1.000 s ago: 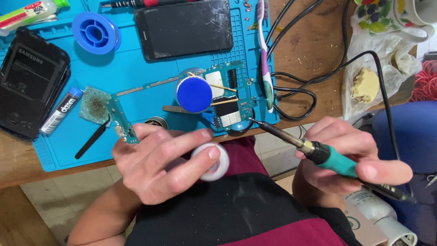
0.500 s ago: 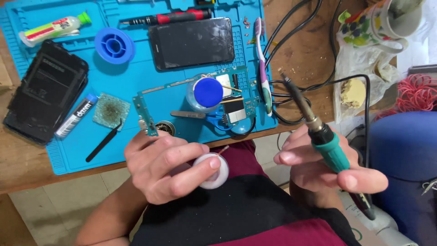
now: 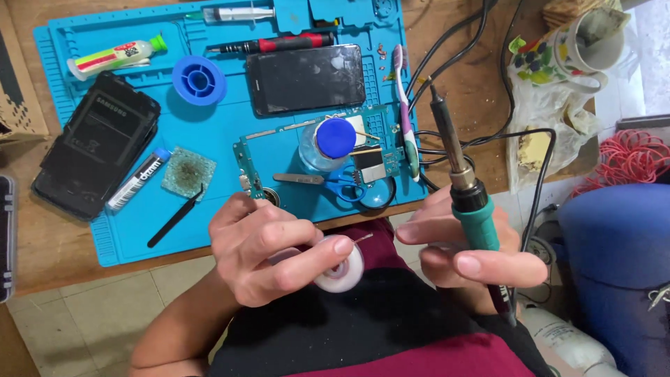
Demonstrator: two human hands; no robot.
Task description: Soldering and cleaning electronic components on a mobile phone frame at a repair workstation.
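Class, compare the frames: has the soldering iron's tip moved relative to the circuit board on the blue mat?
Yes. The soldering iron in the right hand has swung up; its tip now points away, right of the circuit board, beside the toothbrush.

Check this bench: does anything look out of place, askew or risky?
Two things. The green-handled soldering iron in the right hand points tip-up over black cables on the wooden table. A white-and-purple toothbrush lies among the electronics on the blue work mat, beside the green circuit board.
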